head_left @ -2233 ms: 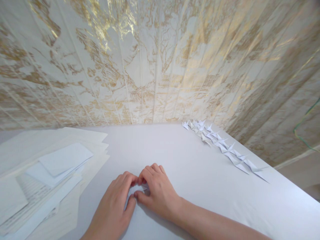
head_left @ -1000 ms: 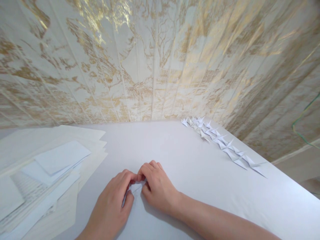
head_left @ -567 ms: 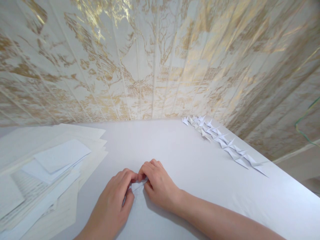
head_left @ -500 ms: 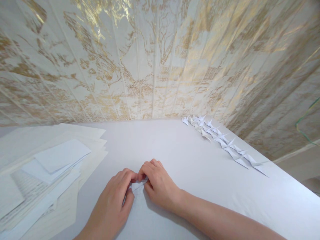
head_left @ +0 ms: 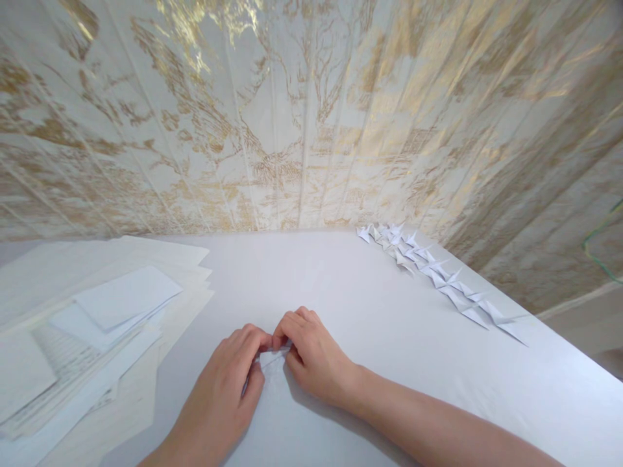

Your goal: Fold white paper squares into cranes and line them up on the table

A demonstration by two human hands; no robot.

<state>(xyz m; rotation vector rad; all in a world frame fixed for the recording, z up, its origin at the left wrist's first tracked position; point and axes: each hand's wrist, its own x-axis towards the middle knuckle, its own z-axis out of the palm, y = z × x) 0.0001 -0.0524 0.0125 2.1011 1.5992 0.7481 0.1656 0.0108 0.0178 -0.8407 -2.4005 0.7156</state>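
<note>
A small piece of folded white paper [head_left: 271, 358] is pinched between my two hands, low over the white table [head_left: 292, 279]. My left hand [head_left: 228, 376] closes on its left end with thumb and fingers. On its right end, the curled fingers and thumb of my right hand [head_left: 311, 357] grip it, with the fingertips of both hands almost touching. Most of the paper is hidden behind my fingers, so its full shape does not show.
Several folded white paper cranes [head_left: 438, 275] stand in rows along the table's right edge. Loose white paper sheets [head_left: 129, 295], some with print or writing, overlap at the left. A gold-patterned curtain [head_left: 292, 130] hangs behind the table.
The whole view has shifted slightly, so everything appears a little further right. Both hands keep their pinch on the folded paper, with hardly any change in the fingers.
</note>
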